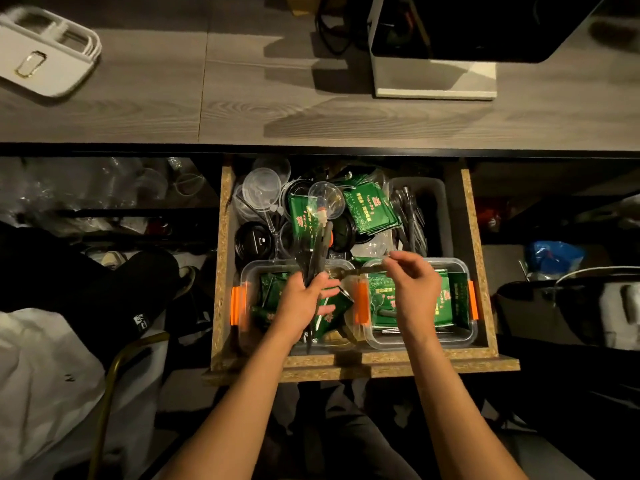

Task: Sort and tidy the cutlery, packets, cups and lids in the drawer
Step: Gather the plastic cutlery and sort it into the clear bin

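Below, two clear tubs (464, 336) hold green packets (408, 303), perhaps several each.

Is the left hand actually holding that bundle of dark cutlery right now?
Touching. The head view shows the left hand with its fingers wrapped round the dark cutlery, which sticks out beyond them.

I see open room only above the drawer (471, 258); inside, packets (372, 209), lids (254, 242) and tubs (465, 336) crowd it.

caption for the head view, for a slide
Left hand grips dark cutlery while right hand pinches one piece over the drawer.
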Demonstrator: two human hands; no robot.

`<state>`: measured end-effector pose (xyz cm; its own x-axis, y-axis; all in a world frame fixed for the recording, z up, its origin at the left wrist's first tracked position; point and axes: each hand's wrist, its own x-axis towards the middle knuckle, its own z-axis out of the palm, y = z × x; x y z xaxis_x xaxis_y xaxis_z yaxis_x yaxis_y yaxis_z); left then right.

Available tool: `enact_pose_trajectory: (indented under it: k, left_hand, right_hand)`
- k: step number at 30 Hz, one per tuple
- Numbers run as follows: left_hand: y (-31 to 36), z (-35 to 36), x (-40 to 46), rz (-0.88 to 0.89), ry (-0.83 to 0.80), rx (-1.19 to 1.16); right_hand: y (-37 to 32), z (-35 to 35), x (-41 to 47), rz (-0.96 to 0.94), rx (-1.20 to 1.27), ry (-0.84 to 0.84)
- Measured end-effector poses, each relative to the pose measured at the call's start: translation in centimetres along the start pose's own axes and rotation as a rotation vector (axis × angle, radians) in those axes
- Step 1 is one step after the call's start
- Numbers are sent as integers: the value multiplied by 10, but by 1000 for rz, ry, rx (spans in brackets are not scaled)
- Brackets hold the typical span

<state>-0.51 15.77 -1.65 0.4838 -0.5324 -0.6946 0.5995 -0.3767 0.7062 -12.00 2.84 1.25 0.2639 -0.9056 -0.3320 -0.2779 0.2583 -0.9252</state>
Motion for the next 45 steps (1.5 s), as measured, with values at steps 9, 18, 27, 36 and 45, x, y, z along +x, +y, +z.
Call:
enact_pose_trajectory:
  k: [9,18,27,36,45]
  left_hand:
    - [27,78,-4,-91,34,-520]
    - [26,108,10,-93,98,-558]
    - [2,98,17,-99,225,-195]
    - [-16,102,12,-102,223,-228]
    - [-19,105,7,-137,222,-227]
  right_hand:
    - [-26,-22,-7,96,312,11]
    - [5,-57,-6,354,206,-224]
    - [95,-105,38,37,-936,-414]
    - [115,-112,52,-190,-1135,-475]
    - [113,-115,59,-311,-1401,-736]
